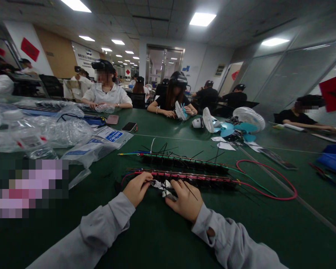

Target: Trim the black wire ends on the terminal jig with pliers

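Observation:
Two long black strips lie side by side on the green table, the nearer one (pixel 207 180) with a red cable and the farther one (pixel 184 161) with a green wire, both bristling with thin black ties. My left hand (pixel 138 188) is at the near strip's left part, its fingertips closed on the end of a small crumpled whitish piece (pixel 157 184). To its right, my right hand (pixel 187 200) is curled with thumb and fingers round a small white-and-grey object (pixel 168 193), too small to name. Both hands touch the near edge of the strip.
Plastic bags (pixel 100 144) and a bottle (pixel 30 130) are at the left. A phone (pixel 129 127) lies beyond the strips. Fan parts (pixel 226 129) and papers stand at the back right, a red cable loop (pixel 292 190) nearer. People sit across the table.

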Demonstrator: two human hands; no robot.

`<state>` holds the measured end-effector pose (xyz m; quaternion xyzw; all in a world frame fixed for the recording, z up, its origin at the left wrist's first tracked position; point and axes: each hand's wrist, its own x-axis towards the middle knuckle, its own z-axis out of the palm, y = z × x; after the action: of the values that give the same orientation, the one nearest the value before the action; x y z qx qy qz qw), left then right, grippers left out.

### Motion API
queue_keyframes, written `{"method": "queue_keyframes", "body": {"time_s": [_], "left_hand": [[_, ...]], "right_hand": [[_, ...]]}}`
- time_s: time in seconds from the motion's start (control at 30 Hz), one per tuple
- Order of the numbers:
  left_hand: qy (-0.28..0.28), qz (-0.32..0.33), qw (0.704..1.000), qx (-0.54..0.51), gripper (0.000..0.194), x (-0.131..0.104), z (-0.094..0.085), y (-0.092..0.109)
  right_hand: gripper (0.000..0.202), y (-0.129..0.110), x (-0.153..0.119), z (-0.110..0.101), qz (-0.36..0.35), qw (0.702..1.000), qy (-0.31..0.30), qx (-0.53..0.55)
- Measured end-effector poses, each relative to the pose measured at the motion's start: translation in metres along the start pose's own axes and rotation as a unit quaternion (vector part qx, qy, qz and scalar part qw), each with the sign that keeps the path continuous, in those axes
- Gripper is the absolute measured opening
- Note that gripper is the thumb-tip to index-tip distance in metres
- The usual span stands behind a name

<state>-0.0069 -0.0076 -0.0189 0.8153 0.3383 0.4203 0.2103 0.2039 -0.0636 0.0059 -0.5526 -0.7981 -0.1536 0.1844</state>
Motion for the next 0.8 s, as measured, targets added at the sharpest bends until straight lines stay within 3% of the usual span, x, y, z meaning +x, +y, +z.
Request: {"method": "queue_keyframes", "body": {"time_s": [0.27, 0.5, 0.8], "left_hand": [[-0.002, 0.008, 1.0, 0.006, 0.019, -0.001, -0.0004, -0.0001], [-0.02, 0.063, 0.996, 0.06, 0.019, 0.0004, -0.0053, 0.0015], [-0.033, 0.068, 0.995, 0.07, 0.022, 0.0009, -0.0061, 0.0014]], "right_hand": [[0.045, 0.001, -0.0014, 0.0024, -0.003, 1.0, 0.01, 0.001], [0.045, 0.001, -0.0019, 0.0035, -0.007, 1.0, 0.025, 0.002], [0.044, 0.0018, -0.0014, 0.0026, -0.011, 1.0, 0.024, 0.007]]}}
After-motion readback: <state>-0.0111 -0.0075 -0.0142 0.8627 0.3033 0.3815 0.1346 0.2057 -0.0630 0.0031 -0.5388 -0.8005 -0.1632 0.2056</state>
